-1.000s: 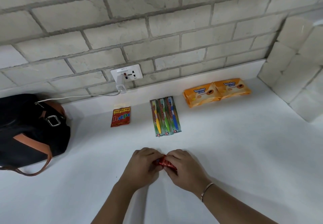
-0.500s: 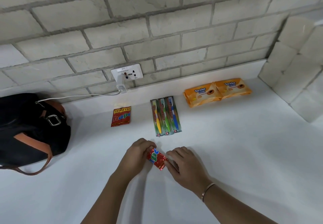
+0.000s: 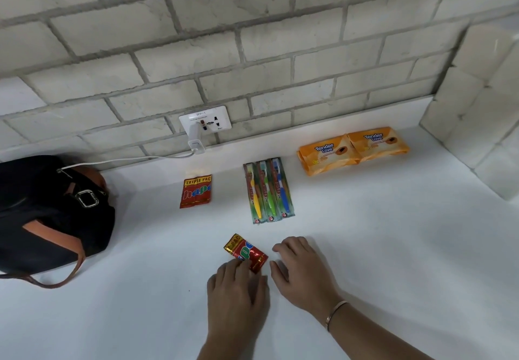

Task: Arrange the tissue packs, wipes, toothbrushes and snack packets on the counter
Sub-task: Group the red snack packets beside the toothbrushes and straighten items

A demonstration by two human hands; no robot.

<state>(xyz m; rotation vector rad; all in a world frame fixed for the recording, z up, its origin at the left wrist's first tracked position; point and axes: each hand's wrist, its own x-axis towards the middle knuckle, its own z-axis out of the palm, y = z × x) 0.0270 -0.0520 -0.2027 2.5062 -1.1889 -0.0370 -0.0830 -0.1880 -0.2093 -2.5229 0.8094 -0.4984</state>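
currently left hand [image 3: 238, 292] is laying its fingertips flat on the near end of a red snack packet [image 3: 245, 251], not wrapping it; packet is lying askew on the white counter [image 3: 393, 247]. right hand [image 3: 304, 274] is resting loose-fingered just beside it, holding nothing. toothbrushes [image 3: 269, 191], second red packet [image 3: 196, 191] and orange packs [image 3: 354, 149] are lying further back.

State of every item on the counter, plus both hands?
Near snack packet: flat on counter, left hand touching its near end.
Far snack packet: flat, untouched.
Toothbrush packs: three side by side, sealed.
Tender Love packs: two side by side.
Charger: plugged in.
Right hand: empty.
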